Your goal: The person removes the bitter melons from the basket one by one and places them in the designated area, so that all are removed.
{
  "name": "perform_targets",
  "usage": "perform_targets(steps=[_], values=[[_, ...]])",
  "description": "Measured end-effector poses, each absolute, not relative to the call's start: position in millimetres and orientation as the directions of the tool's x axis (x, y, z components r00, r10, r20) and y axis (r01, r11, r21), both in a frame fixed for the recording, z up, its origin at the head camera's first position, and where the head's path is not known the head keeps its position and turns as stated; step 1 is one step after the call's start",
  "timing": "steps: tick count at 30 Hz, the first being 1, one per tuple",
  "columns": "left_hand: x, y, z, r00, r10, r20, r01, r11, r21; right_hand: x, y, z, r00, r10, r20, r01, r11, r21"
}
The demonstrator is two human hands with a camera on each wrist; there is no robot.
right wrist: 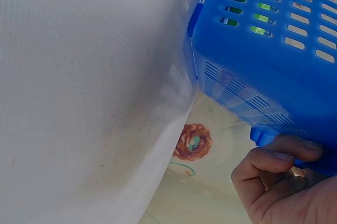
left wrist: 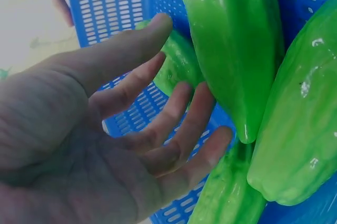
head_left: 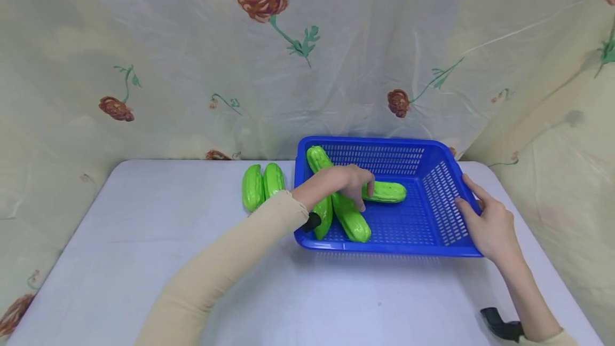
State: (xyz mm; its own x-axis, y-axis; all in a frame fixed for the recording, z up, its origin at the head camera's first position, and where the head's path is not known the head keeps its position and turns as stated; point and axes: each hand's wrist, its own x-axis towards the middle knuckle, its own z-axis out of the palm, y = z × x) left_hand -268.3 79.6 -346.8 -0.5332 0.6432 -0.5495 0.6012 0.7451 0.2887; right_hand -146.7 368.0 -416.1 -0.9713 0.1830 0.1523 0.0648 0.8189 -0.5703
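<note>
A blue perforated plastic basket stands on the table, with several glossy bright green gourd-like vegetables inside, ribbed and elongated. My left hand reaches over the basket, palm above the vegetables, fingers spread and loosely bent with nothing held. Close to its fingertips lies one green vegetable, crosswise in the basket. Another green vegetable slants below the hand, and a third green vegetable is partly hidden by the wrist. My right hand grips the basket's right rim, fingers curled around the edge in the right wrist view.
Left of the basket, two green vegetables lie side by side on the white table, partly behind the left sleeve. A floral curtain hangs behind the table. Black wrist-worn pieces show near both wrists.
</note>
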Motion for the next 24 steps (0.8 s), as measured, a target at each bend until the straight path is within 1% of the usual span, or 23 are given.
perform_targets(steps=[3,8,19,22,24], values=[[-268.7,80.1,-347.1,-0.506,0.636,-0.583,0.615,0.740,0.273,-147.2,367.9,-416.4,-0.971,0.182,0.152,0.065,0.820,-0.568],[-269.2,80.2,-347.5,-0.472,0.641,-0.605,0.644,0.719,0.259,-146.9,367.7,-416.3,-0.972,0.178,0.156,0.061,0.823,-0.564],[-267.2,82.9,-348.5,-0.330,0.644,-0.690,0.696,0.660,0.284,-146.2,367.8,-416.6,-0.971,0.179,0.160,0.058,0.822,-0.567],[-267.1,84.1,-348.7,-0.310,0.621,-0.720,0.710,0.655,0.259,-146.5,368.0,-416.7,-0.971,0.180,0.158,0.060,0.822,-0.566],[-267.4,84.7,-348.6,-0.311,0.603,-0.735,0.723,0.652,0.229,-146.6,368.2,-416.7,-0.971,0.180,0.159,0.060,0.823,-0.564]])
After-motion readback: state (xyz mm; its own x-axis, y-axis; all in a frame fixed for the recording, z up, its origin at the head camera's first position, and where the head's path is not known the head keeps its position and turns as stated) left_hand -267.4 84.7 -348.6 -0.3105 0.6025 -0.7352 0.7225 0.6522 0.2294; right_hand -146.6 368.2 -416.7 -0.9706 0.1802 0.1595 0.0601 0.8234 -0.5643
